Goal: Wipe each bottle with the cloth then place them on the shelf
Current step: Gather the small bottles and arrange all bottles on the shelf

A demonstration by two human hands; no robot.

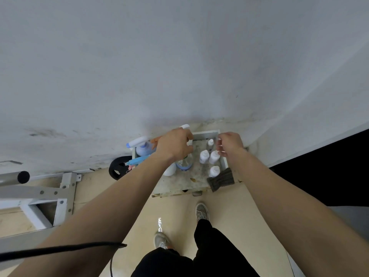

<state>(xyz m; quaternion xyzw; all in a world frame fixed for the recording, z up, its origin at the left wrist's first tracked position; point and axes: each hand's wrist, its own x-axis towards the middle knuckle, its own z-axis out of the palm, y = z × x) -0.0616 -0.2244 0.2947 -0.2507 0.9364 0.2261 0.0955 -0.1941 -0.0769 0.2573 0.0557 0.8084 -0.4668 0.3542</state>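
My left hand (175, 144) grips the neck of a clear spray bottle (185, 164) with a blue label. Its white nozzle (184, 126) sticks out above my knuckles. The bottle stands on a low white shelf (205, 133) on the floor against the wall. My right hand (229, 143) hovers over the shelf's right side, fingers loosely curled and holding nothing. Below it stand small white bottles (204, 156) (214, 156), with another (214, 171) nearer me. A dark cloth (220, 179) hangs over the shelf's front right corner.
A blue-capped spray bottle (143, 147) and a white bottle (169, 169) stand at the shelf's left. A black weight plate (116, 170) leans beside it. A grey metal frame (50, 194) is at far left. My feet (201, 211) stand on the beige floor.
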